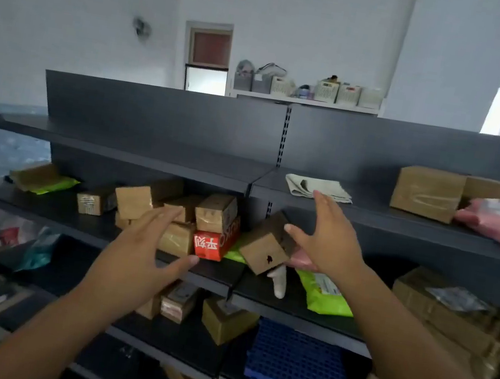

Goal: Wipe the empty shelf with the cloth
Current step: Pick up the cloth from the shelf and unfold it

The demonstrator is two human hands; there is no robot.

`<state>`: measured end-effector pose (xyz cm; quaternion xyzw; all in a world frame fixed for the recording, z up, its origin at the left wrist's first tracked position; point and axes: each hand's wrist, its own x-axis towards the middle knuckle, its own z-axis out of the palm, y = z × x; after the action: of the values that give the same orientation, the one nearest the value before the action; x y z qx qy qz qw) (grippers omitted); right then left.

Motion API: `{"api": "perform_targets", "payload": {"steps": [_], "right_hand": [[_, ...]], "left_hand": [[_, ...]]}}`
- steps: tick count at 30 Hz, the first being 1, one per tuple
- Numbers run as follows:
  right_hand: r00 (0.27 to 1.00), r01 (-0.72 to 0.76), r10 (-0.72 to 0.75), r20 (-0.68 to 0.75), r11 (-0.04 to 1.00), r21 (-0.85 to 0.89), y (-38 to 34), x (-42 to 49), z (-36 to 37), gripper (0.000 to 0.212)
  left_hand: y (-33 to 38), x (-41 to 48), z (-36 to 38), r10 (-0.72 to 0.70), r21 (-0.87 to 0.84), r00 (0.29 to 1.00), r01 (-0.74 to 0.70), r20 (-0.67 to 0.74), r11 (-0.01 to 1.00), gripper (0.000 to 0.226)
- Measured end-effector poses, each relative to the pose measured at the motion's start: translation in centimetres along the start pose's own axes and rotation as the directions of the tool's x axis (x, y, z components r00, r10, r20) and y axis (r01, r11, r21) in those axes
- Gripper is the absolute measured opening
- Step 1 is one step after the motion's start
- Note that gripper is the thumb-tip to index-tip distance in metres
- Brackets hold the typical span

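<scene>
we reach both bare forearms up and forward from the lower corners of the view. our left hand [144, 238] is open, palm turned inward, fingers [167, 214] stretched together and thumb spread wide. our right hand [328, 243] is higher, also open and empty, fingers extended upward, thumb pointing left. the hands are apart.

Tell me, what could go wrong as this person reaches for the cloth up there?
The right hand is open just below the folded cloth on the top shelf. Right under that arm a brown box sits tilted near the edge of the middle shelf and could be knocked off. The left hand hovers in front of loosely piled boxes, which might also tumble if bumped.
</scene>
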<state>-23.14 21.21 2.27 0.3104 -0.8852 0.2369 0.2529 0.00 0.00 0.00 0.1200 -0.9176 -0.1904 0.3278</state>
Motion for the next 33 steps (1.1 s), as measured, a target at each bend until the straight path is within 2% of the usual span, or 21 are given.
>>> {"api": "perform_targets", "payload": {"steps": [1,3,6,7,9,11,14,16,17,19,20,21,22,23,24,26,28,30,32,33], "right_hand": [[0.999,0.003,-0.004,-0.038,1.000,-0.026,0.8,2.0,0.5,0.090],[1.000,-0.013,0.011,-0.021,0.996,-0.089,1.9,5.9,1.5,0.098],[0.991,-0.049,0.071,0.117,0.983,-0.176,2.9,11.3,3.5,0.104],[0.986,-0.038,0.071,0.152,0.977,-0.210,3.2,12.4,4.3,0.096],[0.985,-0.002,0.050,0.166,0.961,-0.278,3.5,13.7,5.3,0.068],[0.995,0.022,0.010,0.103,0.952,-0.307,3.5,13.9,6.0,0.052],[0.997,-0.006,-0.012,-0.073,0.969,-0.246,2.4,13.5,5.7,0.044],[0.980,0.004,-0.023,-0.198,0.995,-0.096,0.2,13.1,4.7,0.043],[0.971,0.041,-0.033,-0.237,0.999,0.032,-1.6,12.8,3.9,0.042],[0.974,0.118,-0.032,-0.225,0.917,0.382,-6.1,11.9,2.4,0.039],[0.987,0.112,-0.021,-0.159,0.799,0.591,-8.5,11.3,2.0,0.036],[0.999,0.039,-0.016,-0.038,0.613,0.789,-11.0,10.5,1.9,0.034],[0.993,-0.090,-0.042,0.114,0.388,0.917,-13.4,9.7,2.2,0.031],[0.962,-0.233,-0.104,0.254,0.179,0.956,-15.5,8.9,3.0,0.029],[0.915,-0.358,-0.189,0.356,0.027,0.934,-17.5,8.1,4.2,0.030],[0.797,-0.557,-0.345,0.495,-0.103,0.824,-21.5,6.2,7.0,0.034],[0.626,-0.740,-0.498,0.601,-0.137,0.658,-25.4,4.0,9.8,0.039],[0.449,-0.860,-0.632,0.631,-0.116,0.496,-28.4,1.2,12.2,0.043],[0.250,-0.944,-0.780,0.573,-0.064,0.324,-31.8,-2.4,14.3,0.049],[0.183,-0.962,-0.829,0.529,-0.040,0.269,-33.5,-4.3,15.3,0.050]], "left_hand": [[-0.6,1.2,0.7,-0.001,-0.005,1.000,0.001,0.002,1.000,0.079],[-1.8,3.5,2.0,-0.029,0.007,1.000,0.029,0.006,1.000,0.080],[-4.1,6.3,3.8,-0.064,0.023,0.996,0.063,0.067,0.998,0.077],[-4.9,6.9,4.3,-0.076,0.023,0.993,0.075,0.085,0.997,0.077],[-6.4,7.5,4.7,-0.097,0.025,0.988,0.094,0.121,0.995,0.077],[-7.8,7.9,4.7,-0.091,0.038,0.987,0.086,0.134,0.996,0.076],[-9.3,8.4,4.1,-0.085,0.054,0.988,0.078,0.127,0.995,0.072],[-9.5,8.6,3.4,-0.085,0.053,0.992,0.080,0.096,0.995,0.073],[-9.5,8.6,2.9,-0.072,0.023,0.995,0.070,0.071,0.997,0.073],[-9.0,8.7,1.6,-0.063,-0.105,0.998,0.065,0.020,0.992,0.069],[-8.9,8.6,0.8,-0.078,-0.193,0.997,0.075,-0.009,0.978,0.068],[-8.9,8.4,-0.1,-0.103,-0.282,0.994,0.087,-0.043,0.956,0.068],[-8.9,8.1,-1.1,-0.141,-0.373,0.987,0.102,-0.077,0.922,0.068],[-9.1,7.5,-2.1,-0.184,-0.466,0.977,0.114,-0.107,0.877,0.067],[-9.5,6.7,-3.2,-0.229,-0.563,0.966,0.124,-0.120,0.817,0.067],[-10.8,4.1,-5.5,-0.329,-0.713,0.940,0.168,-0.093,0.681,0.069],[-12.3,0.0,-8.0,-0.445,-0.770,0.895,0.264,-0.030,0.581,0.065],[-13.5,-4.6,-9.6,-0.558,-0.761,0.830,0.354,-0.012,0.543,0.048],[-14.5,-9.9,-11.2,-0.711,-0.752,0.699,0.426,-0.080,0.503,0.037],[-14.9,-12.3,-11.9,-0.779,-0.751,0.615,0.454,-0.124,0.478,0.037]]}}
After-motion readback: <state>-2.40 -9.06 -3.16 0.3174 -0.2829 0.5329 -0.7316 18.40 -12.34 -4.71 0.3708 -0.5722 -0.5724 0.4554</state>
